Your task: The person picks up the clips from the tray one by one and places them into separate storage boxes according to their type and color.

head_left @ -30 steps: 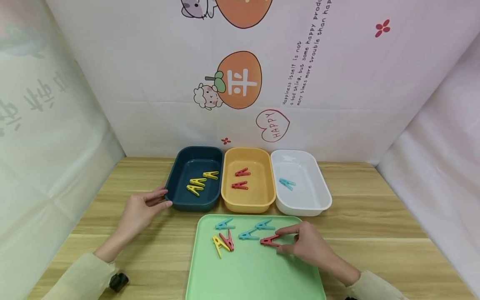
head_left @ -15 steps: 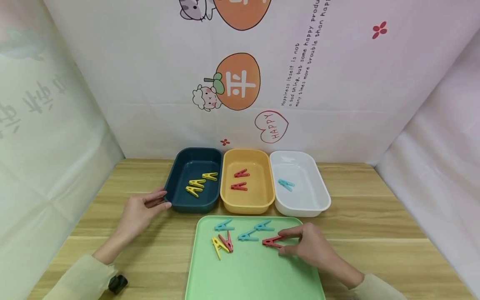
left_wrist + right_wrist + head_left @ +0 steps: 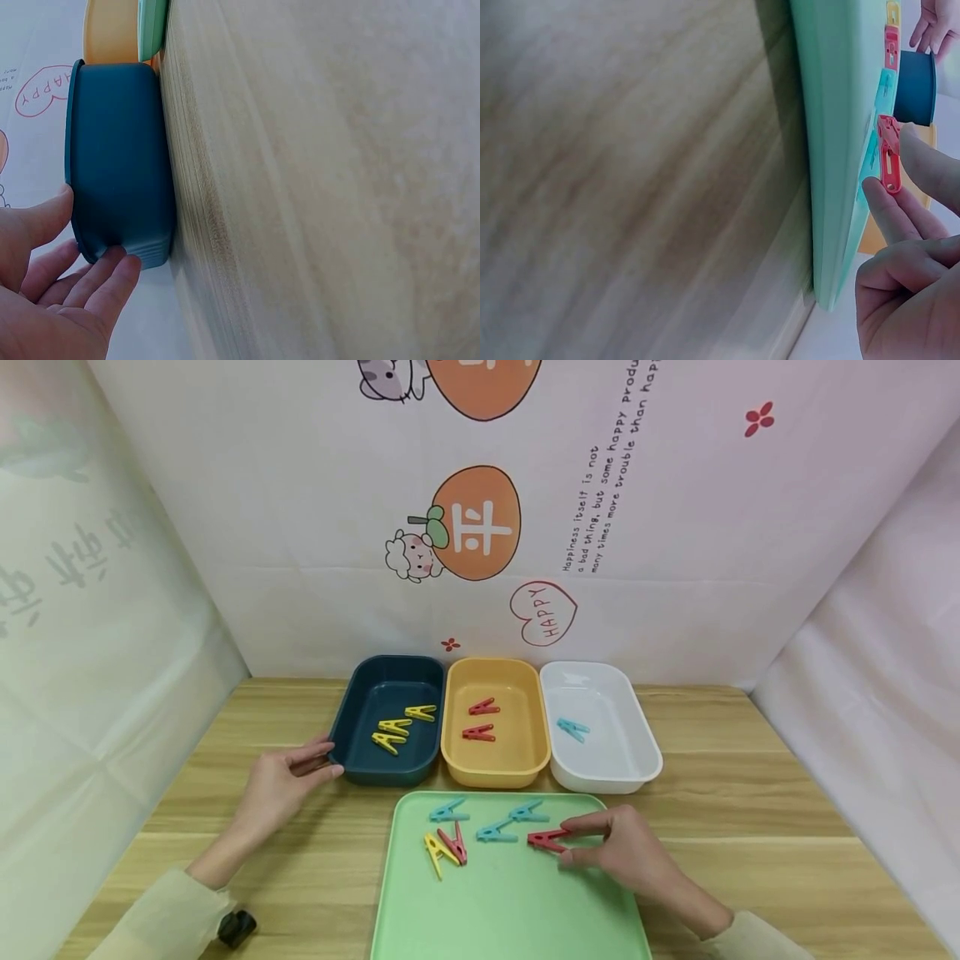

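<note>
My right hand (image 3: 626,853) pinches a red clothespin (image 3: 542,838) by its legs, between thumb and fingers, over the right part of the light green tray (image 3: 510,914). In the right wrist view that clothespin (image 3: 888,142) sits between the thumb and fingertips. My left hand (image 3: 277,787) touches the near left corner of the dark blue bin (image 3: 390,774); its fingers are extended and slightly bent against the bin wall in the left wrist view. On the tray lie three light blue clothespins (image 3: 497,832), a yellow clothespin (image 3: 438,855) and another red clothespin (image 3: 454,843), the last two touching.
Behind the tray three bins stand side by side. The dark blue one holds three yellow clothespins (image 3: 394,725), the orange bin (image 3: 497,777) two red ones, the white bin (image 3: 607,781) one light blue. A printed cloth (image 3: 337,527) hangs behind the wooden table (image 3: 750,777).
My right hand has shifted slightly to the right with the red clothespin, moving it a little away from the light blue ones. The left hand stays at the dark blue bin.
</note>
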`<action>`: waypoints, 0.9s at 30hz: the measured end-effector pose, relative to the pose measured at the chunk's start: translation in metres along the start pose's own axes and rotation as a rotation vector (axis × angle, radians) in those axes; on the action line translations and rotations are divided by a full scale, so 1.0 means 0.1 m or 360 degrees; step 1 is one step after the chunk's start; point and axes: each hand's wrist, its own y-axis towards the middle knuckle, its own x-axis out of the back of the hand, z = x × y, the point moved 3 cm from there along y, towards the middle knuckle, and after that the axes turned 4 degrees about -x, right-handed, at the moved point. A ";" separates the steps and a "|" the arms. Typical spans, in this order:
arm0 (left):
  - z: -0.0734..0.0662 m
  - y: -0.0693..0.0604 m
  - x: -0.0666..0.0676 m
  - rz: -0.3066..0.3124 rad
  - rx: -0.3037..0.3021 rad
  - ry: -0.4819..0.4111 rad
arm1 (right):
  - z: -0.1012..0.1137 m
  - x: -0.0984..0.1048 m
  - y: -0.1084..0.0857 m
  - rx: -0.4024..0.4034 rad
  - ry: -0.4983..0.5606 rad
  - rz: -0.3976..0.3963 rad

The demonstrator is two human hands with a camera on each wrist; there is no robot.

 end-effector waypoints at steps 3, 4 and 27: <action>0.00 0.00 0.00 0.0001 0.0007 -0.0004 | 0.02 0.02 -0.01 -0.0013 0.0032 0.0015; -0.01 -0.01 0.00 0.0001 0.0012 -0.0006 | 0.03 0.02 -0.01 -0.0014 0.0043 0.0020; 0.00 0.00 0.00 0.0002 -0.0004 -0.0014 | 0.40 0.43 0.18 -0.0047 0.0296 -0.0022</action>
